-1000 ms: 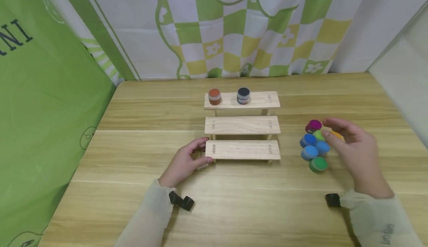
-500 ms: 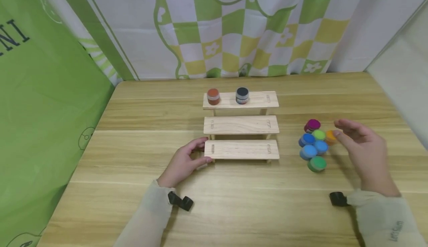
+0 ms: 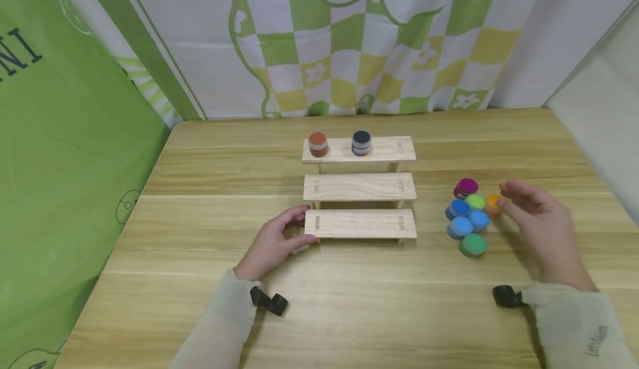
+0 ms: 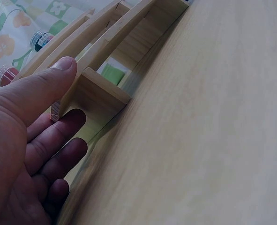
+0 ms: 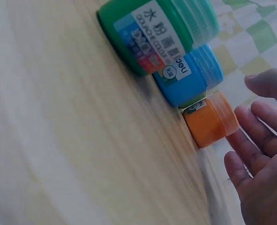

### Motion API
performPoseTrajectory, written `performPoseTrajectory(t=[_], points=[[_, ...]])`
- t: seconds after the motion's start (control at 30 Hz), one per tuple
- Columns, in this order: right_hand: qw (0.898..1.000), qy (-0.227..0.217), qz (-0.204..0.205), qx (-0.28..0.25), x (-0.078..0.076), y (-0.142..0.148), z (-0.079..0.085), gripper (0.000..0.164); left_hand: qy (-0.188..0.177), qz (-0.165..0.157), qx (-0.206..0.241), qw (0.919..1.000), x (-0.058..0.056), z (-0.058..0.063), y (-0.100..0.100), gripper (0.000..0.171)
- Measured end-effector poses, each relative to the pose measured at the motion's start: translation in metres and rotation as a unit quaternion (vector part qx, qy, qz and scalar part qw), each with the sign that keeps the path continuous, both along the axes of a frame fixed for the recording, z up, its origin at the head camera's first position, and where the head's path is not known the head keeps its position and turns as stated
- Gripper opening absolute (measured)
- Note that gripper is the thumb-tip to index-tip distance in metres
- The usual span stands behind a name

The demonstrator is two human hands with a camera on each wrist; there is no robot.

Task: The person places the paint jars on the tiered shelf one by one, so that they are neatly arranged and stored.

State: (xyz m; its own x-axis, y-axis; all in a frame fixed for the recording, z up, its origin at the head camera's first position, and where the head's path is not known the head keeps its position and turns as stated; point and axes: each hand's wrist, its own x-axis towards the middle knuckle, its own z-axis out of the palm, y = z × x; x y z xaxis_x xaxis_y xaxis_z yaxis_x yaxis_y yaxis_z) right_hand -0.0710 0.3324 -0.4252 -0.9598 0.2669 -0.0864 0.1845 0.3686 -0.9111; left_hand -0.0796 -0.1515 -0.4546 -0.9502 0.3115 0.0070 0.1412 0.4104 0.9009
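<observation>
Beside the orange jar (image 5: 207,123) the right hand (image 3: 544,227) is spread, the left hand (image 3: 271,243) pinching the wooden rack (image 3: 360,223)

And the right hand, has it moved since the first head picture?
Yes, to the right: in the head view, the right hand is now farther from the purple jar and covers less of the orange jar.

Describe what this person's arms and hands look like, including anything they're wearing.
Both arms wear long, pale greyish-beige fabric sleeves; the right one carries small dark lettering, hard to read surely. A small, blocky black device sits at each wrist. The left hand and right hand wear no gloves.
</observation>
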Motion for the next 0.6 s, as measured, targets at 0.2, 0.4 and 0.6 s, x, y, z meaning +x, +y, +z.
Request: performPoseTrajectory(t=[0.2,0.4,0.6], points=[[0.999,-0.025,0.021,-0.013,-0.0008,0.0041,-0.007,0.059,0.003,-0.004,0.003,1.0,-0.0002,-0.0005,0.0,0.067],[0.999,-0.042,0.033,0.004,-0.0018,0.0059,-0.0105,0.067,0.004,-0.004,0.003,1.0,-0.0004,-0.0002,0.0007,0.066],[0.998,-0.049,0.038,-0.032,-0.0022,0.0048,-0.0111,0.073,0.0,0.0,-0.004,1.0,0.0002,0.002,0.0008,0.066]])
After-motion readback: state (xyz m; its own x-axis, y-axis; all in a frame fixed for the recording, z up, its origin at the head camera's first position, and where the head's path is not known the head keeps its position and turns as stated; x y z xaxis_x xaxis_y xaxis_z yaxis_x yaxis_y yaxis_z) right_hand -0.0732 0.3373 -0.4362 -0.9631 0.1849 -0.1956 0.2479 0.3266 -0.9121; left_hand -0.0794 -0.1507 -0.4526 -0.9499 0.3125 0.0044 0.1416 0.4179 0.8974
